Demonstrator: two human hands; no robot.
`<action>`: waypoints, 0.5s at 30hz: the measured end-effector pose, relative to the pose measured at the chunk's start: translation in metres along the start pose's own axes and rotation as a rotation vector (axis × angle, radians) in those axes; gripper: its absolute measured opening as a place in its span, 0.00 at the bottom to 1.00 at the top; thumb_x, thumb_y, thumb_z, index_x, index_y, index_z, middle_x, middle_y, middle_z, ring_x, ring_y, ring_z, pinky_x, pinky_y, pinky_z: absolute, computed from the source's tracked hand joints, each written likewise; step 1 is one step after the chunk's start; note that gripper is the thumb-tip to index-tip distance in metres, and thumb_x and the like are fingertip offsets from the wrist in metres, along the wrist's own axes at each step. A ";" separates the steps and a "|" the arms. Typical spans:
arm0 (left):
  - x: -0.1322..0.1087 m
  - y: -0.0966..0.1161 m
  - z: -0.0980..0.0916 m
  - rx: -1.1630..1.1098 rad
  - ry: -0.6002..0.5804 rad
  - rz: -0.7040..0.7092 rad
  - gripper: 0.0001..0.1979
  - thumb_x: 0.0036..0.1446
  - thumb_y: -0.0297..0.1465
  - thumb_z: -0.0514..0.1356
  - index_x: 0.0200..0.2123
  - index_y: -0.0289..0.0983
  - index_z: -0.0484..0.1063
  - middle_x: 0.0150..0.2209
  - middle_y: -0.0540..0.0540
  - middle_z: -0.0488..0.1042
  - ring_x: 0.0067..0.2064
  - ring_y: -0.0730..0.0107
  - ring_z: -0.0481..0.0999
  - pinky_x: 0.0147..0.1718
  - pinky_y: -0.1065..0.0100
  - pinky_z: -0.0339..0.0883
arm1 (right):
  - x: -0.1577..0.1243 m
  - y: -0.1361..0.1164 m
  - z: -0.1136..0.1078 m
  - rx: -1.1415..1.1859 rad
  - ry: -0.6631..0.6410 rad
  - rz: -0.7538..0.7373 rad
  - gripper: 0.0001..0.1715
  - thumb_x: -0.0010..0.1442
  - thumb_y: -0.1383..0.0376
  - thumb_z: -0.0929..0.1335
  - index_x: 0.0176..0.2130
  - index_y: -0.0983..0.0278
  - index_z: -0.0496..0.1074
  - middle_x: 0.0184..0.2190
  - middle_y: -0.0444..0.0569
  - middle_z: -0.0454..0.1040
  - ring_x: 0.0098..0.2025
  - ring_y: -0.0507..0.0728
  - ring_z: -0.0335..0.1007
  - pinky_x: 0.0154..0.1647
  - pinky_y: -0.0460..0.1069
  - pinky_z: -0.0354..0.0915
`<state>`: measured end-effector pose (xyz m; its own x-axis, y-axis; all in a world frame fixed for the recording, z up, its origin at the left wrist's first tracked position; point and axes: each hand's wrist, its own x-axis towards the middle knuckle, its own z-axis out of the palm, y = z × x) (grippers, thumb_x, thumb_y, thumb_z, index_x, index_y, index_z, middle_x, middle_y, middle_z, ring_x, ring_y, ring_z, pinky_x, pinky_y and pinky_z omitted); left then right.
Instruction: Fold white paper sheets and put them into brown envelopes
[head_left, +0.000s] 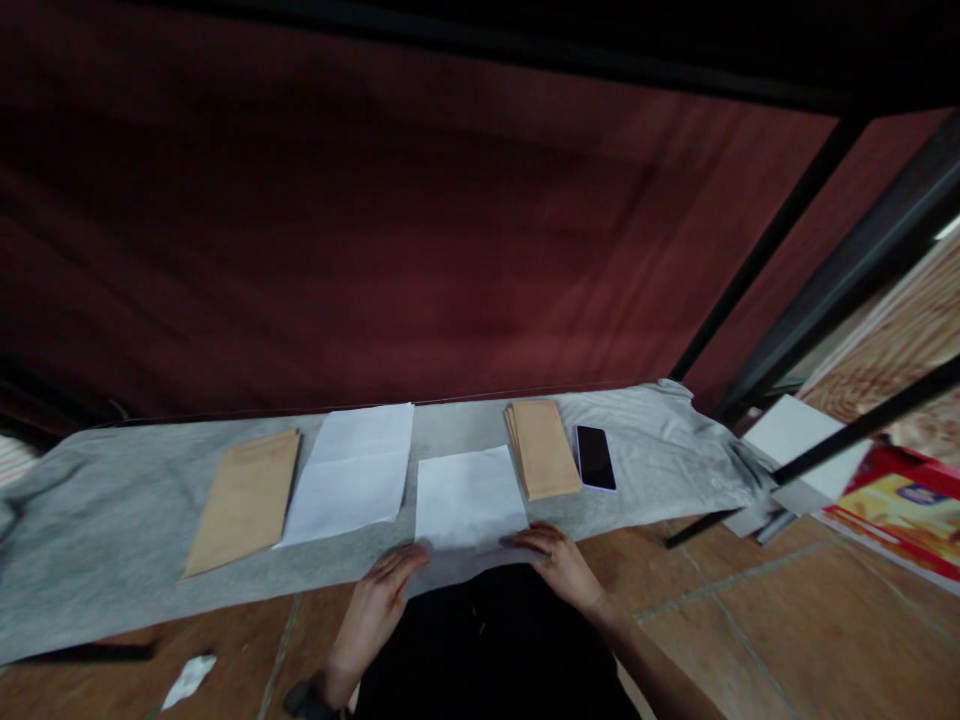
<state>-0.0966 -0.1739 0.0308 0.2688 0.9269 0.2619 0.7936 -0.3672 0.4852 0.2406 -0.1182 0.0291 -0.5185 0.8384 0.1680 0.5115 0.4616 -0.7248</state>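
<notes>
Your left hand (384, 592) and right hand (564, 567) hold the white sheet (469, 495) by its near part, one at each side, fingers drawn in on the paper; how the fingers sit beneath it you cannot tell. The sheet is right in front of you, its far part on the cloth-covered surface (641, 430) and its near part reaching past the front edge, over your lap. Its long axis seems to run away from you, far end pointing to the back of the surface, with the far edge slightly higher at your right. Left of it lies the larger white paper (352, 465), its far end leaning right, then the brown envelope (247, 495), slanted likewise. On your right, the stacked brown envelopes (546, 450) and the phone (597, 458) tip their far ends leftward.
</notes>
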 end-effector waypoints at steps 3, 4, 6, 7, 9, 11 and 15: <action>0.006 0.003 -0.001 -0.067 0.065 -0.131 0.14 0.61 0.34 0.52 0.44 0.43 0.76 0.44 0.46 0.81 0.46 0.64 0.80 0.47 0.64 0.74 | 0.008 0.000 0.005 -0.028 0.103 0.088 0.16 0.66 0.63 0.63 0.48 0.57 0.78 0.46 0.48 0.80 0.51 0.60 0.75 0.56 0.55 0.68; 0.009 0.006 0.000 -0.092 0.084 -0.189 0.14 0.62 0.37 0.51 0.41 0.42 0.75 0.40 0.46 0.81 0.42 0.64 0.81 0.43 0.65 0.75 | 0.011 0.000 0.008 -0.054 0.159 0.135 0.16 0.66 0.61 0.63 0.48 0.60 0.77 0.45 0.51 0.80 0.50 0.61 0.76 0.54 0.56 0.69; 0.018 0.011 0.001 -0.131 0.118 -0.296 0.15 0.63 0.42 0.49 0.37 0.41 0.72 0.32 0.47 0.79 0.35 0.66 0.81 0.35 0.68 0.74 | 0.018 0.002 0.014 -0.095 0.253 0.229 0.18 0.67 0.58 0.63 0.46 0.64 0.76 0.41 0.55 0.81 0.45 0.63 0.78 0.49 0.55 0.71; 0.022 0.013 0.002 -0.143 0.135 -0.336 0.16 0.64 0.43 0.49 0.36 0.41 0.70 0.29 0.48 0.78 0.32 0.66 0.80 0.32 0.69 0.73 | 0.022 0.003 0.018 -0.102 0.278 0.262 0.19 0.67 0.57 0.62 0.47 0.65 0.75 0.39 0.55 0.81 0.43 0.63 0.78 0.45 0.54 0.72; 0.028 0.015 0.004 -0.151 0.178 -0.393 0.16 0.64 0.45 0.48 0.34 0.41 0.67 0.27 0.50 0.75 0.28 0.67 0.78 0.29 0.70 0.69 | 0.029 0.004 0.025 -0.100 0.293 0.298 0.20 0.68 0.55 0.60 0.50 0.64 0.72 0.35 0.53 0.81 0.38 0.61 0.79 0.40 0.52 0.72; 0.030 0.015 0.006 -0.138 0.213 -0.427 0.16 0.64 0.46 0.48 0.34 0.42 0.65 0.26 0.51 0.74 0.25 0.68 0.76 0.27 0.70 0.66 | 0.035 0.004 0.031 -0.115 0.318 0.327 0.22 0.69 0.54 0.59 0.52 0.64 0.70 0.34 0.52 0.81 0.35 0.60 0.79 0.36 0.50 0.71; 0.029 0.010 0.010 -0.108 0.263 -0.477 0.15 0.64 0.46 0.48 0.33 0.43 0.64 0.23 0.52 0.71 0.25 0.65 0.75 0.25 0.69 0.63 | 0.043 0.004 0.038 -0.148 0.330 0.328 0.21 0.69 0.53 0.59 0.50 0.64 0.69 0.32 0.52 0.80 0.34 0.61 0.78 0.35 0.50 0.69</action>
<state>-0.0758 -0.1495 0.0351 -0.2631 0.9470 0.1843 0.7294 0.0703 0.6804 0.1940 -0.0919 0.0080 -0.0812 0.9826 0.1671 0.7160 0.1741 -0.6760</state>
